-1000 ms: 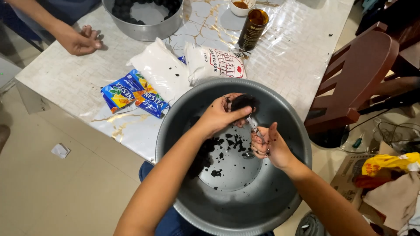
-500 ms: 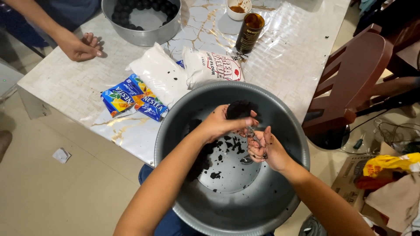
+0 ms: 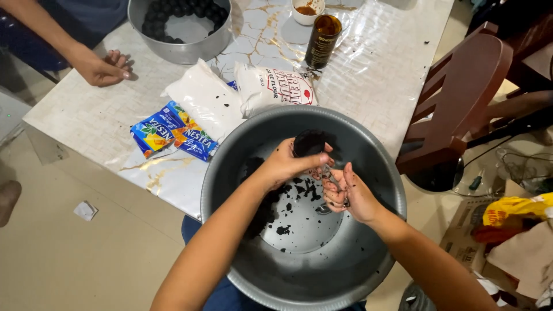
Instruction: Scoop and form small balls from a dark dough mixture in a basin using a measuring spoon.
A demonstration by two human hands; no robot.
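Observation:
A big grey metal basin [image 3: 368,167] sits on my lap at the table's near edge, with dark crumbs and smears on its bottom. My left hand [image 3: 285,164] reaches into it and cups a lump of dark dough [image 3: 310,143]. My right hand [image 3: 348,193] is beside it, fingers curled around a small metal spoon [image 3: 332,185] that touches the dough. Both hands are smeared with the dark mix.
On the marble-patterned table [image 3: 368,69] lie white powder bags [image 3: 204,103], blue-yellow sachets [image 3: 173,133], a dark bottle [image 3: 322,40], a small cup [image 3: 306,10] and a second metal bowl [image 3: 184,49] holding dark balls. Another person's hand [image 3: 103,68] rests at the left. A brown chair [image 3: 461,98] stands right.
My hands have stayed together over the dough with small shifts. The other person's hand on the table has opened slightly.

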